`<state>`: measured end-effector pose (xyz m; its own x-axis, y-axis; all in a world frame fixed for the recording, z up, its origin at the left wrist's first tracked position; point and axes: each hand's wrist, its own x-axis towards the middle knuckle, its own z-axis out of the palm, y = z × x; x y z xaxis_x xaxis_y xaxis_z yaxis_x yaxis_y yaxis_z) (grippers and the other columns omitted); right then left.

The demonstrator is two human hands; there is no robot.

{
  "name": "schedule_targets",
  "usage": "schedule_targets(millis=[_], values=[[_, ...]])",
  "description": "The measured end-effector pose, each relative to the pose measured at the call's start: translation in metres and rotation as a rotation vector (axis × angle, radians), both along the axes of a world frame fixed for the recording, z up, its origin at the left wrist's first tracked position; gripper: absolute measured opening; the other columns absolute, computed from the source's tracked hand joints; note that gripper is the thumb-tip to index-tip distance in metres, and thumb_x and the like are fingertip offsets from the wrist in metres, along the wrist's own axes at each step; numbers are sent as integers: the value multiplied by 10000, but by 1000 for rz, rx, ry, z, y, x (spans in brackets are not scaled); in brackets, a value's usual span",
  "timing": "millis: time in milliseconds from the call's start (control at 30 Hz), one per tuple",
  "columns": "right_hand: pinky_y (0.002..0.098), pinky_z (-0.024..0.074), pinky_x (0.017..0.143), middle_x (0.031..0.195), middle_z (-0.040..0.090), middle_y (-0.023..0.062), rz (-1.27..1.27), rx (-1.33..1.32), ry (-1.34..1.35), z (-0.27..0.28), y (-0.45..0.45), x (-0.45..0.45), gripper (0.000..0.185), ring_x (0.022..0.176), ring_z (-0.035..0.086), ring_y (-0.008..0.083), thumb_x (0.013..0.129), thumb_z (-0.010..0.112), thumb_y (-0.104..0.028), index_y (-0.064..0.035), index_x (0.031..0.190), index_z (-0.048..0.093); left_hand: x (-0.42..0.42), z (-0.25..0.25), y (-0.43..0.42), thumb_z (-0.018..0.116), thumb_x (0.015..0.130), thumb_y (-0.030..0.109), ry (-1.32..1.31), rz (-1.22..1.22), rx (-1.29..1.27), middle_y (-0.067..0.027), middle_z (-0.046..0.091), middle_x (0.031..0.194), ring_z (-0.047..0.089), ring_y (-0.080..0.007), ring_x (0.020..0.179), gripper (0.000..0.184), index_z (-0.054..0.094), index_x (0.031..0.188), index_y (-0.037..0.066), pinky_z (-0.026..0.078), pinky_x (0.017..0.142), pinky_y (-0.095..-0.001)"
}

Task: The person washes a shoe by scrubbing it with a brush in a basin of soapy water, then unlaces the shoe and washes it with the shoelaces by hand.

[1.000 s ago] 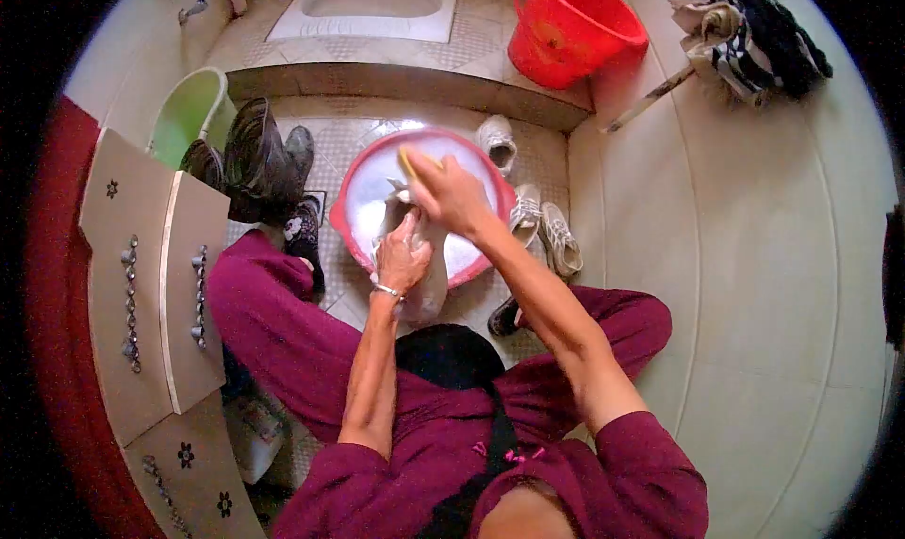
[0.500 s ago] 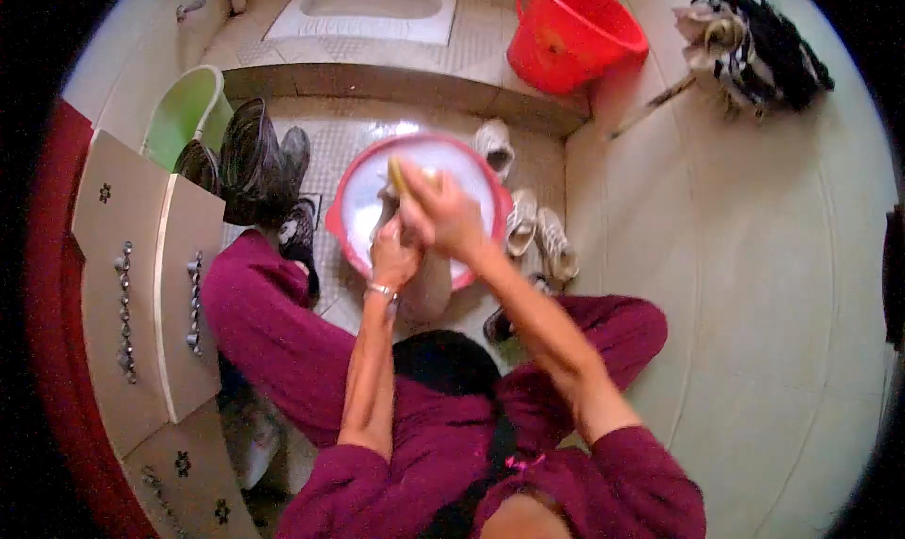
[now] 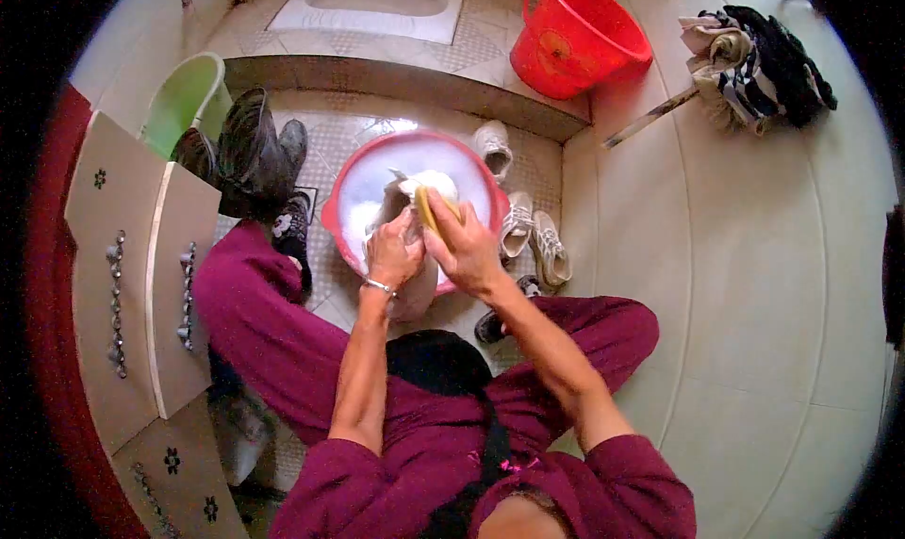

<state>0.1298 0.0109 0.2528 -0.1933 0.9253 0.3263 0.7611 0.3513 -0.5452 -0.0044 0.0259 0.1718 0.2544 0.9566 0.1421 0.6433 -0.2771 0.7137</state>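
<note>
A shoe [image 3: 416, 299] is clamped by left fingers [image 3: 403, 224], a yellow scrubber [image 3: 424, 212] by right fingers [image 3: 445, 210]. Scrubbing seems underway; steadiness is needed next.

On my feed, large pale tiles cover the right-hand wall [image 3: 754, 285], and smaller patterned ones pave the floor [image 3: 325, 115]. I see a raised step [image 3: 377, 79] bearing a white squat toilet [image 3: 368, 28]. Left, a beige cabinet [image 3: 118, 186] shows dark flower motifs and beaded handles [image 3: 187, 296].

Narrow floor gap [image 3: 322, 153] btwn boots [image 3: 250, 153] & basin [image 3: 333, 213], shoes [image 3: 550, 253] blk R side, step [image 3: 377, 77] beyond
</note>
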Motion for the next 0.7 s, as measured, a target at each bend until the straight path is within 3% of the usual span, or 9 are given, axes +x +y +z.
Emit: schedule_targets(millis=[100,133,233,367,433,500,600,700], values=[[395,468,698,939,527,223,-91,-43,19,0,1,3,439,803,554,343,810,497,-250,-160,1238,456,12,4,-7,567,703,209,-40,-29,93,-184,612,824,577,-378,750,455,516,1151,148,462,677,-447],[401,468,691,933,529,221,-123,-26,-74,6,23,2,441,803,555,341,808,502,-254,-150,1234,460,14,27,-5,558,702,205,-114,-30,11,-190,608,801,576,-379,737,452,517,1148,151,460,672,-452],[407,467,685,935,532,218,-137,-58,-176,19,64,7,443,800,553,337,806,509,-259,-127,1227,469,20,2,-14,529,674,181,18,-198,74,-206,599,767,571,-387,724,469,521,1143,158,457,687,-464],[396,468,675,963,538,211,-41,4,-127,-16,20,10,450,794,550,329,808,512,-265,-93,1222,472,14,-14,-5,548,712,222,-43,-15,25,-205,599,771,570,-389,721,435,526,1143,163,458,678,-456],[373,470,661,974,543,204,-43,71,44,-16,-16,4,464,794,552,318,811,513,-273,-90,1234,459,13,-22,-4,556,729,243,-49,26,76,-204,600,770,570,-389,719,425,524,1145,159,457,670,-457],[358,471,658,964,542,208,-93,-69,8,-14,-11,11,455,804,557,312,811,516,-276,-133,1240,462,12,-16,-9,569,709,235,-83,-159,-20,-203,599,757,569,-388,712,451,518,1150,156,455,667,-460],[361,461,721,986,535,224,-150,-240,-212,9,39,14,439,855,553,341,809,514,-267,-253,1244,455,23,-35,-16,554,678,232,-23,-172,1,-204,597,744,567,-391,703,475,519,1144,151,452,670,-467],[339,446,763,1046,538,212,-74,-216,-17,-2,75,39,448,916,554,319,825,505,-231,-164,1263,438,22,-58,-5,535,661,235,10,-234,141,-209,597,752,566,-398,700,488,520,1140,145,452,676,-471]])
